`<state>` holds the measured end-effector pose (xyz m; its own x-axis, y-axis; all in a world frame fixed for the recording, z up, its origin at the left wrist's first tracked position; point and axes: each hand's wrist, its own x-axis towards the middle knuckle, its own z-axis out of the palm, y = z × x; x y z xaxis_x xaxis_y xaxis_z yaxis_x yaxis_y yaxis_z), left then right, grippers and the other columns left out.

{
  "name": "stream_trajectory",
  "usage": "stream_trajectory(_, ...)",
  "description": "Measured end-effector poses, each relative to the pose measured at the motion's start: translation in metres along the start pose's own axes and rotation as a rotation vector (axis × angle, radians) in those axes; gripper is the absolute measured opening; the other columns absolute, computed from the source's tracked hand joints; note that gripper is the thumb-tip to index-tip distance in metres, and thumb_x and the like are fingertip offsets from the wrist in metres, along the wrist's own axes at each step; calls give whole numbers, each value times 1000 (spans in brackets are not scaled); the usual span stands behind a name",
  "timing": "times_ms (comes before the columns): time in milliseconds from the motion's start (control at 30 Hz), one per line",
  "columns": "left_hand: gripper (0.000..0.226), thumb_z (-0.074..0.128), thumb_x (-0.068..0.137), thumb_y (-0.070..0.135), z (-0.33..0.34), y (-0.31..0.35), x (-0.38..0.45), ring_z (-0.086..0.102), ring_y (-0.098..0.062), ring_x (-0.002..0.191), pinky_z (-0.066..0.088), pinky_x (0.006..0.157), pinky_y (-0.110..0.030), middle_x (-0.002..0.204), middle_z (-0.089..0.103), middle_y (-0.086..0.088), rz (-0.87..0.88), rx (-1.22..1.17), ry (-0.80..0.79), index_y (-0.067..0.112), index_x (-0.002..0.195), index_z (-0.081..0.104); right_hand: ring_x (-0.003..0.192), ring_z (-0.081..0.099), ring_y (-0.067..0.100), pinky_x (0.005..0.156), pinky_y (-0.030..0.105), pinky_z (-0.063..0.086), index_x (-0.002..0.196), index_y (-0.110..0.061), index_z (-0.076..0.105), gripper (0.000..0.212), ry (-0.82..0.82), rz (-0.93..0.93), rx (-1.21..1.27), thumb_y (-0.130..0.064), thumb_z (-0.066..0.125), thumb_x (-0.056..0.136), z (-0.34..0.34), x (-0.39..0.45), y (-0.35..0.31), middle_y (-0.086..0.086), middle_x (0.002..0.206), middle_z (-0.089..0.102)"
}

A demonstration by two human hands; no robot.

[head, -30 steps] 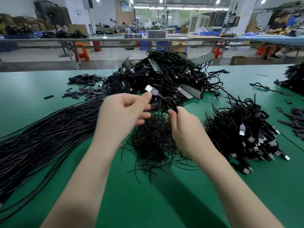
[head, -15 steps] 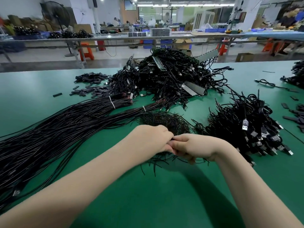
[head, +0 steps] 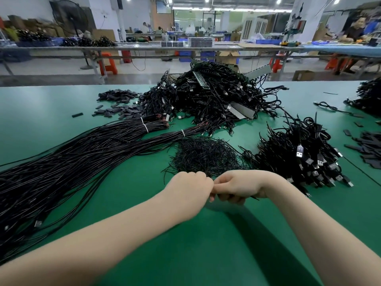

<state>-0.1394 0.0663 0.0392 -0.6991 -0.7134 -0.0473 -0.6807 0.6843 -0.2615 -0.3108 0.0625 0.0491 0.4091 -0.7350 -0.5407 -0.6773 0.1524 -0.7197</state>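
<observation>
I see both hands brought together low over the green table (head: 206, 248), knuckle to knuckle, right at the near edge of a loose nest of thin black wire ties (head: 206, 155). The right hand (head: 241, 186) has its grip clenched around a thin black cable (head: 255, 197). Only a dark strip shows under its curled fingers, with a short end poking out beside the wrist, so the cable sits inside that fist, just above the table. The left hand (head: 189, 188) is curled too, its fingertips pressed against those of the right, but from here I cannot tell whether its grip holds the cable or a tie, since the back of the hand hides it. To the left, long bundles of black cable bound with white ties (head: 82, 157) fan across the table. To the right, near the right wrist, lies a heap of coiled black cables with silver USB plugs (head: 299, 155). Farther back rises a large tangled mound of black cables (head: 216, 96), with a scatter of flat dark sleeves (head: 117, 94) beside it.
</observation>
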Motion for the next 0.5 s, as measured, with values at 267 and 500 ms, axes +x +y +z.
stream_trajectory(267, 24, 37, 104, 26, 55, -16, -9, 55, -20, 71, 46, 62, -39, 85, 59, 1, -498, -895, 361, 16, 83, 44, 97, 59, 17, 83, 35, 51, 132, -23, 54, 44, 949, 34, -441, -46, 54, 95, -18, 6, 39, -1, 113, 59)
stream_trajectory(500, 28, 37, 104, 24, 58, -5, 16, 60, -18, 92, 49, 75, -38, 107, 62, -3, -560, -926, 580, 8, 119, 55, 111, 56, 22, 83, 32, 51, 124, -34, 65, 31, 952, 3, -883, -41, 47, 100, -9, 42, 36, -4, 120, 64)
